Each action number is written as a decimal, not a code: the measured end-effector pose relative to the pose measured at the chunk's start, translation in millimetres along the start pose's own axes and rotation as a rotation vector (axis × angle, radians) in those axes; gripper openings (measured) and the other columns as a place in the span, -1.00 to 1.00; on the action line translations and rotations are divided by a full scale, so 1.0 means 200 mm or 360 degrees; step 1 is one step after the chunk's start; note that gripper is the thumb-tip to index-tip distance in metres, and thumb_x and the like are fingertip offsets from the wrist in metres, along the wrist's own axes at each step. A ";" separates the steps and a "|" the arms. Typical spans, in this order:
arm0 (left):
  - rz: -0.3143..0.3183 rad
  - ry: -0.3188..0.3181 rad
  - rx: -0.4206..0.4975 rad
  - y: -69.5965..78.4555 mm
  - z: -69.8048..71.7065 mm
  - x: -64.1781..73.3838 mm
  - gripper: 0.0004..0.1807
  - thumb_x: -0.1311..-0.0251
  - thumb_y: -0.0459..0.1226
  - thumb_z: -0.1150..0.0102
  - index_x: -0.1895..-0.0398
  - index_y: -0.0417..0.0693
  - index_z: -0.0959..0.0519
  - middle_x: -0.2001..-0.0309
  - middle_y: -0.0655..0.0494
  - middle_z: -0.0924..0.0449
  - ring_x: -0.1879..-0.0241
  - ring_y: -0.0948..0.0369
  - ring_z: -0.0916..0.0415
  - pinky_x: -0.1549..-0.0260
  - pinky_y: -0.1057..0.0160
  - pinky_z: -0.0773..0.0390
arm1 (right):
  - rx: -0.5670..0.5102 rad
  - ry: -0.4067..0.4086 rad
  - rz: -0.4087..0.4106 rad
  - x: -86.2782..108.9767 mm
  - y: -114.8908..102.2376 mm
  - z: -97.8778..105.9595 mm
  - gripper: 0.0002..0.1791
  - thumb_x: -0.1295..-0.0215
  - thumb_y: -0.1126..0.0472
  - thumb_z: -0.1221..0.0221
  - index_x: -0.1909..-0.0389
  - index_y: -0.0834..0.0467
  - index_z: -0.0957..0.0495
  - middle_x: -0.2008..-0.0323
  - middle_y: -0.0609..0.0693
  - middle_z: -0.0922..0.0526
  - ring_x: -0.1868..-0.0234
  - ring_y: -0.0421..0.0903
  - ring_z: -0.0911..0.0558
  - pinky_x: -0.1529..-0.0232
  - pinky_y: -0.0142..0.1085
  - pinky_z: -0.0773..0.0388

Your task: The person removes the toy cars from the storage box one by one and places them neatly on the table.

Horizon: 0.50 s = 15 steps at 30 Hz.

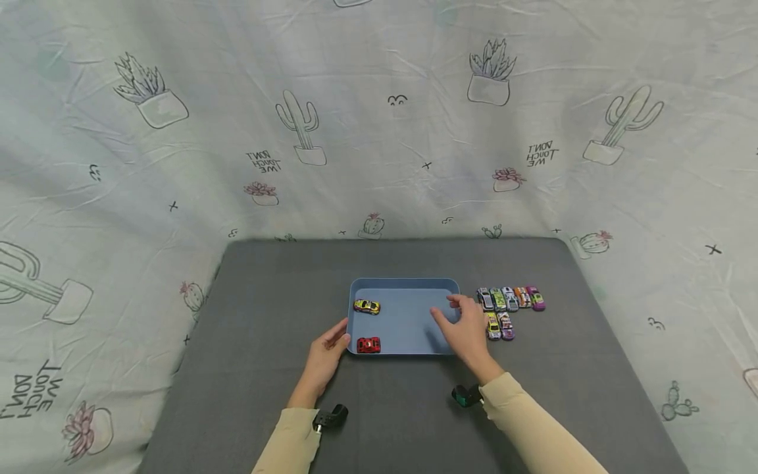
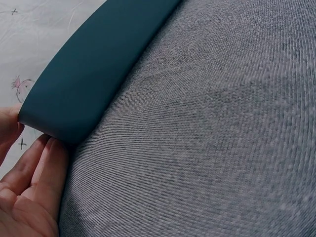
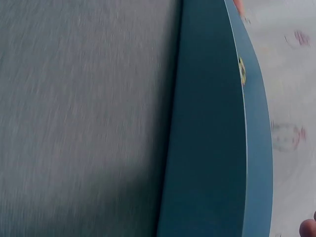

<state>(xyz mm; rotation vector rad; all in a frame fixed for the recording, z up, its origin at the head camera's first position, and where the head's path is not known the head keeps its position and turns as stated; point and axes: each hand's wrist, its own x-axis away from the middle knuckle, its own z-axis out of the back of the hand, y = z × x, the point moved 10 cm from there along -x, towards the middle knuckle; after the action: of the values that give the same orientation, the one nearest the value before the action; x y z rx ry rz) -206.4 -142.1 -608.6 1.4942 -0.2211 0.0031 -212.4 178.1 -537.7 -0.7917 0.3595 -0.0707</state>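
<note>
A shallow blue tray [image 1: 408,319] lies on the grey cloth. Inside it, a yellow toy car [image 1: 367,307] sits near the left wall and a red toy car [image 1: 368,345] in the front left corner. My left hand [image 1: 322,361] holds the tray at that corner; the left wrist view shows thumb and fingers [image 2: 52,168] against its wall. Over the tray's right end hovers my right hand [image 1: 469,332], thumb and forefinger spread apart, nothing between them. Only a fingertip [image 3: 308,228] of it shows in the right wrist view.
Right of the tray stand several toy cars in two rows, among them a purple one [image 1: 536,298], an orange one [image 1: 523,297] and a yellow one [image 1: 493,326]. The grey-covered table [image 1: 284,283] is backed by a cactus-print curtain [image 1: 379,131].
</note>
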 end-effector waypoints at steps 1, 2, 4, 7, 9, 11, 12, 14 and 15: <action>-0.0003 0.0001 0.0000 0.01 0.00 0.01 -0.52 -0.39 -0.31 -0.08 -0.35 -0.18 -0.37 -0.28 -0.20 -0.39 -0.26 0.00 -0.35 -0.18 0.13 -0.40 | -0.0014 -0.0027 0.0019 0.00 -0.02 -0.03 -0.39 -0.14 -0.19 -0.32 -0.03 0.17 -0.56 0.15 0.11 -0.59 0.07 0.07 -0.44 0.00 0.07 -0.15; -0.0007 0.0002 0.0003 0.02 0.00 0.01 -0.52 -0.39 -0.31 -0.08 -0.35 -0.19 -0.37 -0.28 -0.20 -0.39 -0.26 0.00 -0.35 -0.17 0.14 -0.40 | -0.0023 -0.0052 0.0036 0.01 -0.05 -0.06 -0.40 -0.13 -0.20 -0.32 -0.03 0.15 -0.56 0.15 0.11 -0.60 0.07 0.07 -0.45 0.01 0.07 -0.14; -0.0008 0.0006 0.0009 0.02 0.00 0.01 -0.52 -0.39 -0.31 -0.08 -0.35 -0.19 -0.38 -0.27 -0.20 -0.40 -0.26 -0.01 -0.36 -0.16 0.17 -0.41 | -0.0054 -0.0099 0.0083 0.01 -0.10 -0.11 -0.41 -0.13 -0.19 -0.34 -0.04 0.14 -0.56 0.14 0.14 -0.62 0.06 0.10 -0.46 0.03 0.07 -0.14; -0.0006 0.0005 0.0015 0.02 0.00 0.01 -0.52 -0.39 -0.31 -0.08 -0.35 -0.19 -0.37 -0.27 -0.21 -0.40 -0.26 -0.02 -0.36 -0.15 0.19 -0.42 | -0.0096 -0.0194 0.0117 0.03 -0.16 -0.20 -0.38 -0.12 -0.16 -0.35 -0.08 0.16 -0.55 0.12 0.14 -0.62 0.05 0.09 -0.46 0.06 0.04 -0.13; -0.0007 -0.0002 0.0016 0.02 0.00 0.01 -0.52 -0.39 -0.32 -0.08 -0.35 -0.20 -0.37 -0.27 -0.21 -0.39 -0.26 -0.03 -0.35 -0.15 0.20 -0.43 | -0.0096 -0.0280 0.0111 0.04 -0.18 -0.27 -0.34 -0.12 -0.17 -0.35 -0.12 0.17 -0.53 0.10 0.12 -0.62 0.03 0.06 -0.45 0.06 0.02 -0.14; -0.0006 -0.0003 0.0012 0.00 0.00 -0.01 -0.51 -0.39 -0.32 -0.08 -0.35 -0.20 -0.37 -0.27 -0.20 -0.39 -0.26 -0.03 -0.35 -0.15 0.19 -0.43 | -0.0074 -0.0376 0.0096 0.06 -0.21 -0.33 -0.31 -0.13 -0.20 -0.33 -0.16 0.16 -0.51 0.08 0.09 -0.61 0.01 0.02 -0.42 0.06 -0.01 -0.15; -0.0002 -0.0003 0.0014 -0.02 0.00 -0.01 -0.51 -0.38 -0.31 -0.09 -0.35 -0.18 -0.37 -0.28 -0.19 -0.39 -0.26 -0.02 -0.35 -0.16 0.17 -0.42 | -0.0057 -0.0414 0.0093 0.07 -0.22 -0.36 -0.30 -0.12 -0.21 -0.33 -0.17 0.15 -0.51 0.08 0.07 -0.61 0.01 0.00 -0.41 0.06 -0.02 -0.16; -0.0001 0.0008 0.0017 -0.06 0.00 -0.03 -0.51 -0.38 -0.29 -0.10 -0.35 -0.15 -0.38 -0.28 -0.17 -0.40 -0.26 0.00 -0.35 -0.17 0.16 -0.41 | -0.0039 -0.0480 0.0094 0.07 -0.24 -0.40 -0.29 -0.11 -0.22 -0.33 -0.19 0.13 -0.50 0.08 0.05 -0.60 0.00 -0.01 -0.40 0.06 -0.03 -0.17; -0.0005 0.0016 0.0018 -0.08 0.01 -0.04 -0.51 -0.38 -0.28 -0.10 -0.35 -0.14 -0.38 -0.28 -0.17 -0.40 -0.26 0.01 -0.36 -0.17 0.15 -0.41 | -0.0034 -0.0505 0.0100 0.08 -0.25 -0.43 -0.28 -0.11 -0.22 -0.34 -0.19 0.13 -0.50 0.08 0.04 -0.60 0.00 0.00 -0.41 0.06 -0.03 -0.17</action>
<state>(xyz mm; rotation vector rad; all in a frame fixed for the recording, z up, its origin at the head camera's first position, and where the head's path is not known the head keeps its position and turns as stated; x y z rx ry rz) -212.6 -143.5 -625.9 1.5058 -0.2109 0.0093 -223.2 81.1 -561.1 -0.7977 0.0842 0.1170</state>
